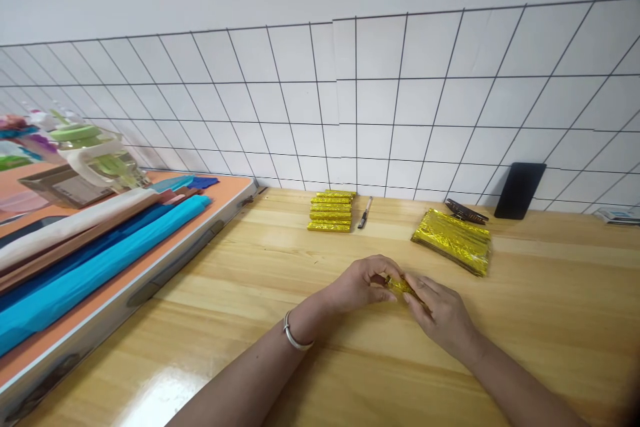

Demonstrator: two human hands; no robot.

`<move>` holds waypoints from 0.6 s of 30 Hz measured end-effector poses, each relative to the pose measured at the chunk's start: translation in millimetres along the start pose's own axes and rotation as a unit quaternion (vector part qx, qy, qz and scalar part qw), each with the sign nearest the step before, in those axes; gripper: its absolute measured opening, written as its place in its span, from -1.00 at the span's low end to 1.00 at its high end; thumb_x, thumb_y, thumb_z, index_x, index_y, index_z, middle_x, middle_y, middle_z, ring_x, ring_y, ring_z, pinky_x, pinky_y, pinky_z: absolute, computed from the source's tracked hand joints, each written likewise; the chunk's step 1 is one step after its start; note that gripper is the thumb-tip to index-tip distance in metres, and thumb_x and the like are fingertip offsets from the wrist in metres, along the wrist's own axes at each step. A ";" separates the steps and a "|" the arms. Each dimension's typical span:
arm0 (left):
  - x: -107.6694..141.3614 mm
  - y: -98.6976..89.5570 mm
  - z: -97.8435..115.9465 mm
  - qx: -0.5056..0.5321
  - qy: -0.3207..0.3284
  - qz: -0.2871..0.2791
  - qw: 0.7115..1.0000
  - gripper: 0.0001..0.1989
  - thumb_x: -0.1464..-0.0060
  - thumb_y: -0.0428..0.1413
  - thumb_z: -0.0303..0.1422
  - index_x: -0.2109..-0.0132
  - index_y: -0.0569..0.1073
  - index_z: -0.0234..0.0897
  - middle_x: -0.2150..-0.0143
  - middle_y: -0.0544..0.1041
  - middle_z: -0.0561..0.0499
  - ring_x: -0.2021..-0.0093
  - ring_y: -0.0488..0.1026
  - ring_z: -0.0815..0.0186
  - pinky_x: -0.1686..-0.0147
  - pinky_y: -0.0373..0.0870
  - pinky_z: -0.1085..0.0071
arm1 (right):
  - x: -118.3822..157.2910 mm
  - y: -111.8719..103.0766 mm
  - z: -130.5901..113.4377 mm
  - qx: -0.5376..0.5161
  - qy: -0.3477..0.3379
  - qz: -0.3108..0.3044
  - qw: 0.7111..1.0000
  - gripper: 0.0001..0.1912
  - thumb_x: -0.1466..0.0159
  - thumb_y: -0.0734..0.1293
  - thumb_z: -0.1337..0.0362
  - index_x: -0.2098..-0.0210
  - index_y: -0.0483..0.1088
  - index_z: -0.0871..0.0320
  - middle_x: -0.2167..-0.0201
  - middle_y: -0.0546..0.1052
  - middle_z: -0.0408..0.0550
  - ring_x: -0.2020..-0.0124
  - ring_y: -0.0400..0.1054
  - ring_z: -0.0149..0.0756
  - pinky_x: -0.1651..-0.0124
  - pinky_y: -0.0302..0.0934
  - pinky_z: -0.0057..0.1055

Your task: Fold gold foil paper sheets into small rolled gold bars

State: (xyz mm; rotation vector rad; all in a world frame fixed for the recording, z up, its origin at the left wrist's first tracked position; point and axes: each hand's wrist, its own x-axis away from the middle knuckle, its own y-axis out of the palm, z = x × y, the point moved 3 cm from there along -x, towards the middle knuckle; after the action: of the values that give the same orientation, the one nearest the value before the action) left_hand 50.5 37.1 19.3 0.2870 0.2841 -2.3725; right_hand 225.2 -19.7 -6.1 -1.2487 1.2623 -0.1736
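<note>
Between my two hands is a small piece of gold foil [399,285], rolled or folded narrow. My left hand [363,285], with a bracelet at the wrist, pinches its left end with thumb and fingers. The fingers of my right hand [443,313] close over its right end. Beyond them lies a row of several narrow gold rolls [330,212], with a pen [365,212] just right of it. A stack of flat gold foil sheets [453,242] rests on the wooden table [280,267] to the right, touching or close to a dark clip [467,211].
A black phone [520,191] leans on the tiled wall. On the left, a raised orange board [165,240] bears blue, brown and white rolls [115,240], a cardboard box [70,185] and a green-lidded bottle [103,155]. Something flat [617,215] lies at the far right.
</note>
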 end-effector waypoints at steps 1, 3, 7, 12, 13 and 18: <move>0.2 0.0 -1.5 -0.008 -0.001 0.005 1.000 -0.71 0.04 0.23 -0.33 0.15 0.44 -0.33 0.11 0.41 -0.13 0.14 0.40 0.28 0.18 0.36 0.40 | -0.8 -1.0 -0.5 -0.007 0.000 0.004 1.000 -0.59 -0.25 0.20 0.36 -0.10 0.24 0.14 0.13 0.51 0.05 0.15 0.43 -0.22 0.09 0.37 -0.27; 0.4 0.0 -4.5 -0.017 -0.007 0.022 1.000 -0.70 0.02 0.22 -0.32 0.12 0.43 -0.34 0.15 0.42 -0.12 0.19 0.42 0.31 0.20 0.36 0.41 | -2.1 -2.6 -1.8 -0.017 -0.001 0.001 1.000 -0.60 -0.25 0.20 0.37 -0.09 0.25 0.14 0.15 0.52 0.05 0.16 0.43 -0.22 0.10 0.37 -0.27; 0.0 0.8 -7.4 -0.007 -0.016 0.047 0.999 -0.70 0.02 0.22 -0.28 0.16 0.44 -0.36 0.20 0.44 -0.11 0.24 0.43 0.32 0.24 0.36 0.41 | -2.9 -4.1 -4.3 -0.021 -0.001 -0.009 1.000 -0.60 -0.26 0.19 0.37 -0.09 0.25 0.14 0.15 0.51 0.05 0.17 0.43 -0.22 0.11 0.37 -0.26; -0.1 2.4 -4.5 0.012 0.002 0.017 1.000 -0.68 0.04 0.24 -0.30 0.13 0.43 -0.32 0.09 0.41 -0.13 0.12 0.41 0.26 0.19 0.38 0.39 | -2.6 -4.3 -3.6 -0.031 0.011 0.001 0.999 -0.61 -0.27 0.19 0.37 -0.09 0.24 0.14 0.13 0.51 0.06 0.13 0.42 -0.21 0.07 0.35 -0.25; -0.2 2.3 -4.5 0.012 0.004 0.018 1.000 -0.67 0.05 0.24 -0.31 0.12 0.42 -0.32 0.08 0.40 -0.13 0.11 0.40 0.26 0.18 0.38 0.39 | -2.7 -4.2 -3.3 -0.036 0.014 0.003 0.999 -0.60 -0.27 0.19 0.38 -0.10 0.23 0.15 0.12 0.50 0.06 0.12 0.41 -0.21 0.06 0.35 -0.25; -0.6 1.1 -7.9 0.009 0.006 0.055 0.998 -0.69 0.04 0.24 -0.32 0.15 0.40 -0.34 0.16 0.43 -0.11 0.19 0.43 0.30 0.22 0.38 0.40 | -3.4 -3.8 -4.1 -0.055 0.011 -0.001 0.998 -0.57 -0.25 0.21 0.41 -0.12 0.19 0.15 0.09 0.48 0.06 0.11 0.40 -0.22 0.05 0.34 -0.25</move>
State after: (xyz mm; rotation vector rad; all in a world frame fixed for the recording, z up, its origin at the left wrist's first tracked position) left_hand 52.7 38.9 11.8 0.3178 0.2473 -2.2658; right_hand 222.7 -21.3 -0.3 -1.3449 1.3033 -0.1210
